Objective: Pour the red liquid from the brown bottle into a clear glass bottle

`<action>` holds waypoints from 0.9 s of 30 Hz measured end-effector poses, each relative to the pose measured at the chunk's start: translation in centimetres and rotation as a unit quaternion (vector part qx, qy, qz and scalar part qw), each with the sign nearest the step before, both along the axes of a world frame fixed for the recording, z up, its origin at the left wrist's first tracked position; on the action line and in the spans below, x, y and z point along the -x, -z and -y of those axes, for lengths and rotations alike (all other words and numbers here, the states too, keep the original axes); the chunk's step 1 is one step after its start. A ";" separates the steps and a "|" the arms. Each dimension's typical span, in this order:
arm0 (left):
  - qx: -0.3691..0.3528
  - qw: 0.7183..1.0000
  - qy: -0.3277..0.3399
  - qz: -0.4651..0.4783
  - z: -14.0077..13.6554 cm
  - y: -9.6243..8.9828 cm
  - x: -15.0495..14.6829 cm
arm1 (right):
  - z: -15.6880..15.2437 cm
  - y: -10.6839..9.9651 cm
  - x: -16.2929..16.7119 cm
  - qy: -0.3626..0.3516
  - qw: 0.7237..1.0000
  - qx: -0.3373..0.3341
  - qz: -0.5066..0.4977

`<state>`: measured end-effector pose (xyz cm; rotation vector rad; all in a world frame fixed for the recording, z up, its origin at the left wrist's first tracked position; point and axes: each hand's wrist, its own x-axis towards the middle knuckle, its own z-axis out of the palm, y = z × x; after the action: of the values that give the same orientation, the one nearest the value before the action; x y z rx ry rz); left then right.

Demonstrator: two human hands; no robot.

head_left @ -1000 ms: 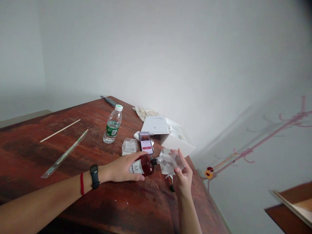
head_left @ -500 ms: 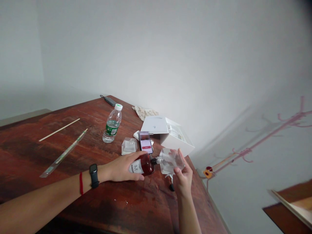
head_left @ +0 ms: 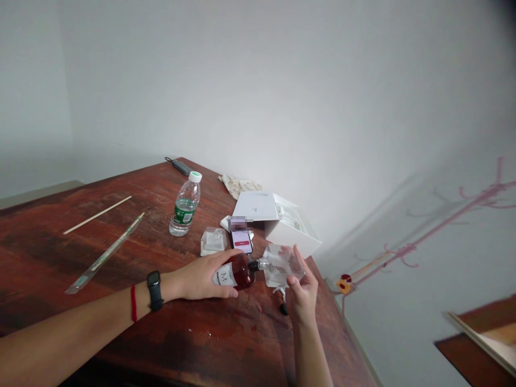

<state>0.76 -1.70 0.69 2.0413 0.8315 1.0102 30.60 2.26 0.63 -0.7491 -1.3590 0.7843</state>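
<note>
My left hand (head_left: 209,277) is wrapped round an amber bottle (head_left: 242,271) with a white label marked "M"; it lies tilted with its black neck pointing right. In my right hand (head_left: 300,285) is a clear square glass bottle (head_left: 278,266), also on its side, its narrow mouth meeting the amber bottle's neck. Whether liquid is passing between them I cannot tell. Beneath the glass bottle, a white and black piece (head_left: 283,303), perhaps a pump top, lies on the table, partly hidden.
A water bottle (head_left: 185,207), clear plastic tray (head_left: 214,241), phone (head_left: 242,241) and open white box (head_left: 290,220) stand beyond my hands. A bare stick (head_left: 98,215) and a wrapped stick (head_left: 105,255) lie left. Wet drops (head_left: 205,334) dot the wooden table (head_left: 161,344). A pink rack (head_left: 435,231) is right.
</note>
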 end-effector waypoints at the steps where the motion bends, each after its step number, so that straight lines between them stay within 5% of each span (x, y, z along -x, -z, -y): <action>1: 0.000 1.000 0.000 0.000 0.0 0.0 0.0 | 0.0 0.0 0.0 0.001 1.000 0.001 0.001; 27: 0.007 1.000 -0.004 0.002 0.2 -0.2 0.2 | -0.1 -0.6 -0.2 0.004 1.000 -0.013 0.017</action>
<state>0.60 -1.87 0.91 2.0256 0.8422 1.0097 30.81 2.37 1.19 -0.7502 -1.3936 0.7486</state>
